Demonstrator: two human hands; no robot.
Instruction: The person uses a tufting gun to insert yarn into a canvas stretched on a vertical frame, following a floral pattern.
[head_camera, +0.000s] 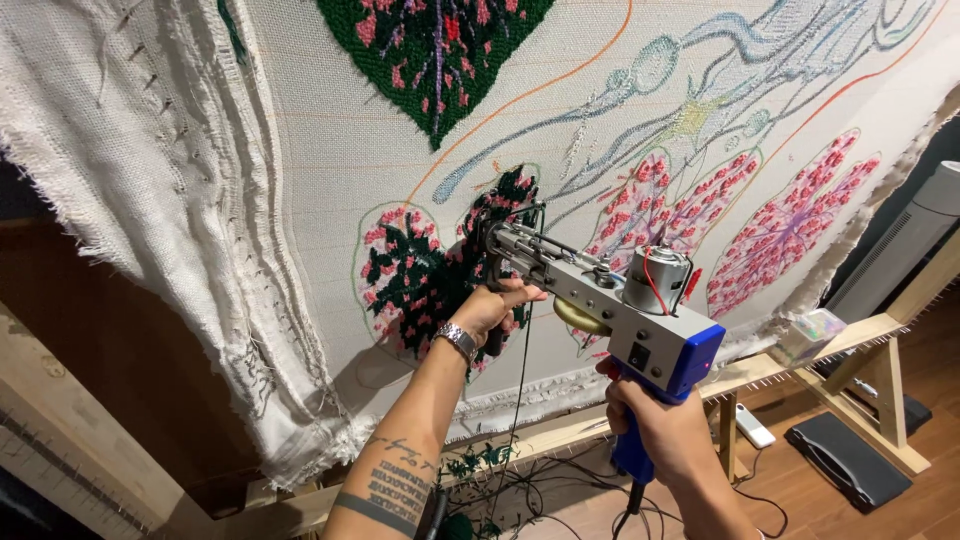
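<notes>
This is a rug-making workshop: a pale backing cloth (330, 150) drawn with leaf outlines and partly tufted in green and pink yarn is stretched over a wooden frame (800, 355), a tufting gun (600, 295) is pressed to it, and cables (540, 490) lie on the wooden floor (800, 490).

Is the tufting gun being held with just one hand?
No: the right hand grips the blue rear handle of the tufting gun, while the left hand holds its front grip near the cloth.
</notes>
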